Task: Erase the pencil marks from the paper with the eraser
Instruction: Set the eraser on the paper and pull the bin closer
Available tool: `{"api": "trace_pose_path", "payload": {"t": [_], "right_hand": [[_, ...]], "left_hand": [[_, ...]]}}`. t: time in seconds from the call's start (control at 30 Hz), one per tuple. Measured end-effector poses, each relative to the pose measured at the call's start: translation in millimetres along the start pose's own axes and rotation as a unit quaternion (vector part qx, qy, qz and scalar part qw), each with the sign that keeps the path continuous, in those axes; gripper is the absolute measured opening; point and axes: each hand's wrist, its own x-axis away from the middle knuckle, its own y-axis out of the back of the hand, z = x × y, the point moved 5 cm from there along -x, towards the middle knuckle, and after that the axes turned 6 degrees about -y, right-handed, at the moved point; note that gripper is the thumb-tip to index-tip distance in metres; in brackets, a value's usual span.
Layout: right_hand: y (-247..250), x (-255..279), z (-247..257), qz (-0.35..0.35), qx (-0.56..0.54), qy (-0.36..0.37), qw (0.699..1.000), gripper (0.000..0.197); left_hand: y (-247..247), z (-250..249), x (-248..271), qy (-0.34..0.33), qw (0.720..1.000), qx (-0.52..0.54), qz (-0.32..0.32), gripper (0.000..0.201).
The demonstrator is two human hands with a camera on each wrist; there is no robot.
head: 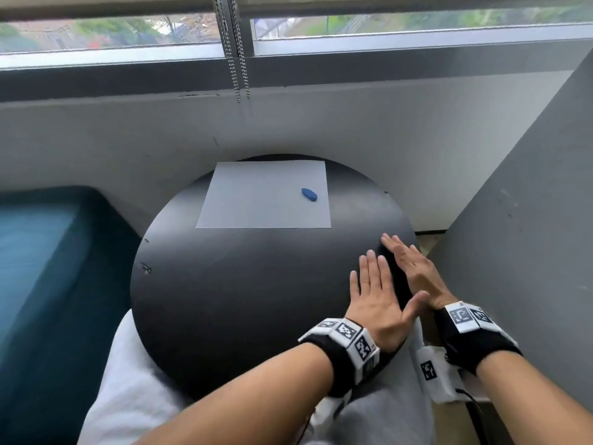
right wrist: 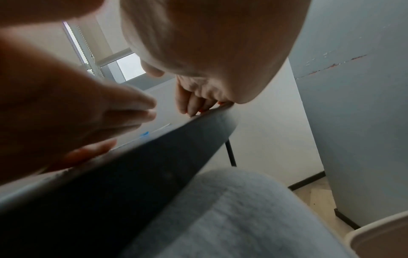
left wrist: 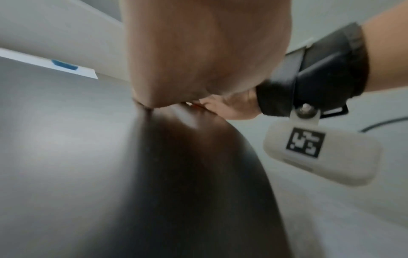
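Observation:
A white sheet of paper (head: 256,197) lies at the far side of the round black table (head: 224,300). A small blue eraser (head: 309,194) sits on the sheet near its right edge; it shows as a blue spot (left wrist: 64,66) in the left wrist view and as a small blue eraser (right wrist: 144,134) in the right wrist view. No pencil marks are visible on the paper. My left hand (head: 373,290) lies flat on the table at the near right, fingers straight. My right hand (head: 409,268) rests flat beside it at the table's right rim. Both hold nothing.
A grey wall and window sill stand behind the table, with blind chains (head: 239,59) hanging above. A teal cushion (head: 38,268) is at the left. A grey partition (head: 529,220) rises close at the right. My lap in grey cloth (right wrist: 243,218) is under the table's near edge.

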Motion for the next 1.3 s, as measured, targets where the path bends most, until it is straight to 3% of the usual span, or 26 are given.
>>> {"api": "trace_pose_path", "payload": {"t": [0.07, 0.17, 0.27, 0.43, 0.57, 0.73, 0.83, 0.93, 1.07, 1.13, 1.23, 1.3], "right_hand": [[2.0, 1.5, -0.2, -0.006, -0.039, -0.013, 0.999, 0.07], [1.7, 2.3, -7.9, -0.018, -0.108, -0.051, 0.993, 0.062], [0.0, -0.4, -14.4, -0.019, -0.122, -0.045, 0.991, 0.08], [1.2, 0.8, -11.7, -0.018, -0.127, -0.042, 0.991, 0.065], [1.7, 2.6, -5.7, -0.022, -0.14, -0.043, 0.989, 0.049], [4.1, -0.1, -14.2, -0.038, -0.203, -0.057, 0.977, 0.051], [3.3, -2.4, -20.1, -0.042, -0.216, -0.066, 0.973, 0.065], [4.1, -3.7, -24.3, -0.044, -0.232, -0.068, 0.969, 0.069], [10.4, 0.2, -14.7, -0.054, -0.239, -0.057, 0.968, 0.056], [14.4, 2.6, -9.6, -0.063, -0.318, -0.063, 0.944, 0.056], [30.8, 15.9, -21.0, -0.099, -0.494, -0.086, 0.859, 0.06], [43.6, 39.3, -53.0, -0.172, -0.521, -0.139, 0.824, 0.055]], "left_hand": [[13.3, 11.5, 12.2, 0.012, 1.0, 0.004, -0.011, 0.093], [32.3, 68.6, 55.2, 0.097, 0.993, -0.037, -0.049, 0.117], [40.9, 117.5, 97.6, 0.159, 0.979, -0.123, -0.03, 0.123], [26.7, 83.8, 61.6, 0.12, 0.985, -0.125, -0.007, 0.117], [5.6, 31.9, -1.4, 0.035, 0.993, -0.113, 0.026, 0.111], [19.9, 10.3, -36.4, -0.078, 0.991, -0.08, 0.075, 0.086], [51.9, 42.6, -42.9, -0.034, 0.992, -0.113, 0.047, 0.087], [63.6, 67.8, -44.0, 0.01, 0.979, -0.192, 0.062, 0.09], [35.3, 41.1, -45.0, -0.052, 0.959, -0.259, 0.102, 0.091], [16.8, 20.6, -39.2, -0.11, 0.941, -0.287, 0.141, 0.094], [4.1, 5.8, -18.2, -0.223, 0.913, -0.278, 0.196, 0.096], [14.1, 17.5, -1.8, -0.239, 0.923, -0.229, 0.194, 0.094]]}}
